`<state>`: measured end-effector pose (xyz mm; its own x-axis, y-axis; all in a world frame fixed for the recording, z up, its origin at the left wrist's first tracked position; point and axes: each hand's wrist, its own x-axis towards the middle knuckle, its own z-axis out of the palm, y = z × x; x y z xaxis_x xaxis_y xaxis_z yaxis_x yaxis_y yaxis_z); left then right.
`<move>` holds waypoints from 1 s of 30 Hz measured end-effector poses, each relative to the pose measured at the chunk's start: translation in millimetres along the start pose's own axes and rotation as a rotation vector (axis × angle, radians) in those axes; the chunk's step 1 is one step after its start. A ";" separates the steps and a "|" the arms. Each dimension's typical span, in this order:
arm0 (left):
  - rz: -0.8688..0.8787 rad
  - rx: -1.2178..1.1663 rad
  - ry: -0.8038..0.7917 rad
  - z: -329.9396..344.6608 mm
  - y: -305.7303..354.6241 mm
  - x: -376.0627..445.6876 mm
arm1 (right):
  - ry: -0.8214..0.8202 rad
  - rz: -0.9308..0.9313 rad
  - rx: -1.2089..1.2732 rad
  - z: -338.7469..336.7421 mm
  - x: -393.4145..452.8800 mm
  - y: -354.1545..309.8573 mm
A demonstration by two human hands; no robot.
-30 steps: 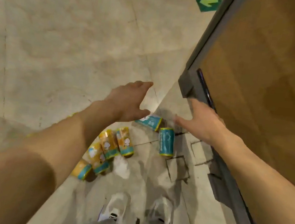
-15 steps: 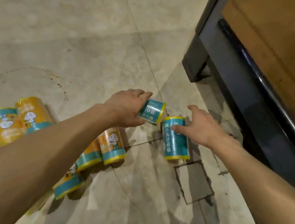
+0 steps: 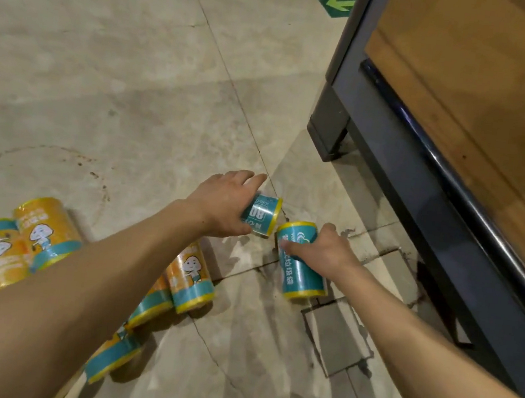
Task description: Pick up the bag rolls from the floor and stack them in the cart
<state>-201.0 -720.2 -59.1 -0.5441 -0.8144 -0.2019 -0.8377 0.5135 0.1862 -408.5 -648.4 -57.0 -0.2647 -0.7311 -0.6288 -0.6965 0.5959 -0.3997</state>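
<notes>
Looking down, we see the floor [image 3: 111, 77], pale stone tile with a seam running from top centre toward our hands and a wide bare stretch to the upper left. Next in size is the cart [image 3: 428, 172] on the right: a dark frame with a wood-toned panel, a rail along its edge and one leg planted near the seam. What it holds we cannot tell. Between that leg and our hands lies a strip of bare, cracked tile.

Orange rolls [image 3: 20, 246] lie in a pair at far left, touching each other; more [image 3: 192, 276] run in a line partly under our left forearm.

Our left hand [image 3: 224, 204] grips a teal roll [image 3: 261, 215], its fingers [image 3: 244, 177] curled over the top and thumb below, the roll tipped toward the cart. Our right hand [image 3: 327, 252] lies on a second teal roll [image 3: 302, 269], its fingers wrapped round the upper end while the roll rests on the floor. The two teal rolls sit just beside each other, almost touching.

A green arrow sign [image 3: 337, 3] marks the floor at the top.
</notes>
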 end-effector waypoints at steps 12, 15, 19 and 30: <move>0.028 0.169 -0.118 32.4 -7.9 32.5 | 0.079 0.114 0.565 25.9 17.2 18.6; 0.034 0.264 -0.063 38.5 -8.5 36.6 | 0.073 0.052 0.684 14.1 10.5 18.3; -0.262 -0.238 0.012 11.1 -10.0 35.7 | 0.076 -0.055 0.709 -7.6 -2.6 5.2; -0.452 -1.231 0.456 -272.2 34.6 -80.5 | 0.064 -0.312 0.888 -178.3 -166.8 -141.2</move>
<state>-173.2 -710.4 225.3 0.0231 -0.9820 -0.1873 -0.2247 -0.1877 0.9562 -384.9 -669.8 223.2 -0.2066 -0.9014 -0.3806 0.0142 0.3861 -0.9223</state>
